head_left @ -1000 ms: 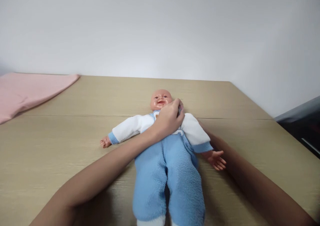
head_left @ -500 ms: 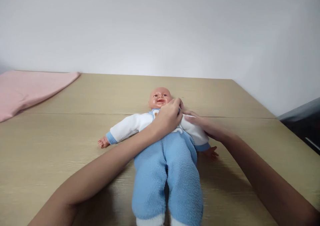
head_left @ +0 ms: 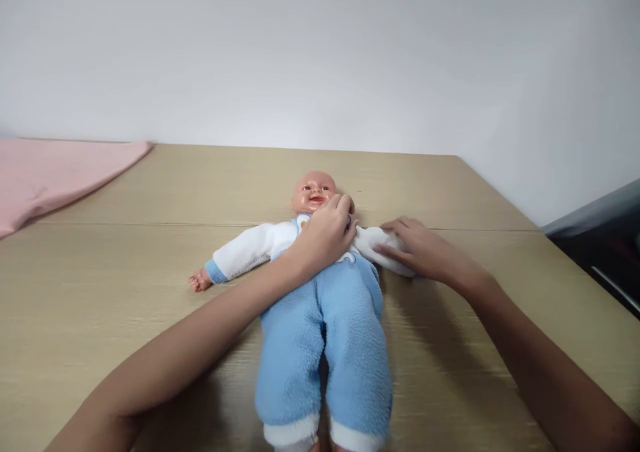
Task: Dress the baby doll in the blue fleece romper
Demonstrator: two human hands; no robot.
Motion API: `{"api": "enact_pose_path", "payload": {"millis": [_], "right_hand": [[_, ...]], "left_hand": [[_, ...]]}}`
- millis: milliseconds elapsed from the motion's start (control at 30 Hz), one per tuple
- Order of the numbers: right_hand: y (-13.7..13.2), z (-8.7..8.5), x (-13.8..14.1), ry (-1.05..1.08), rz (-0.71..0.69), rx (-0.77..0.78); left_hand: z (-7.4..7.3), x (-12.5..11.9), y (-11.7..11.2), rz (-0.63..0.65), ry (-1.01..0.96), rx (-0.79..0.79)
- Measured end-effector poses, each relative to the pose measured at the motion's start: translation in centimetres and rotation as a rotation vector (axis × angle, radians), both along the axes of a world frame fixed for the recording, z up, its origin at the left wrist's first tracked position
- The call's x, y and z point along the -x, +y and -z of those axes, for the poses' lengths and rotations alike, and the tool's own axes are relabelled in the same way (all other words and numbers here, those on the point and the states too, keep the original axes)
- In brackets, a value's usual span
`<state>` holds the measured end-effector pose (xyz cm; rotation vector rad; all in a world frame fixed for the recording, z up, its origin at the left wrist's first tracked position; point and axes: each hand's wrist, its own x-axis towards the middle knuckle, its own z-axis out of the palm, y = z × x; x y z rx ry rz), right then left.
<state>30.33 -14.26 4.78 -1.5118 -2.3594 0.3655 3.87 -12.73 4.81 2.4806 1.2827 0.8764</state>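
Since a moment ago the right hand [head_left: 425,252] has slid out along the doll's [head_left: 325,305] white sleeve [head_left: 373,242] and now closes over it. At far left a pink cloth [head_left: 55,172] lies on the wooden table [head_left: 125,305]; mid-table the doll rests face up, the left hand [head_left: 325,235] curled shut on its chest fabric.

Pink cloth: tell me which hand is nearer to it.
Left. The left hand rests on the doll's chest, well right of the pink cloth. The right hand covers the doll's far sleeve, farther away.
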Motion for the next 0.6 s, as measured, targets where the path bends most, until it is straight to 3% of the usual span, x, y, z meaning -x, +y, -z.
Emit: {"api": "enact_pose_path", "payload": {"millis": [67, 133, 300, 467, 600], "right_hand": [[-1.3, -0.1, 1.8, 0.053, -0.028, -0.257], [-3.2, -0.2, 3.8, 0.101, -0.038, -0.324], [-6.7, 1.2, 5.9, 0.462, -0.043, -0.027], [-5.5, 3.0, 5.0, 0.719, -0.019, 0.287], [-4.4, 3.7, 5.3, 0.967, 0.017, 0.542]], "left_hand": [[-0.3, 0.9, -0.9, 0.034, -0.056, -0.027], [-0.6, 2.3, -2.3, 0.058, -0.112, -0.058], [0.4, 7.4, -6.3, -0.022, -0.149, -0.082], [2.7, 11.2, -8.5, -0.201, -0.185, 0.118], [3.3, 12.2, -8.9, -0.223, -0.119, 0.273]]}}
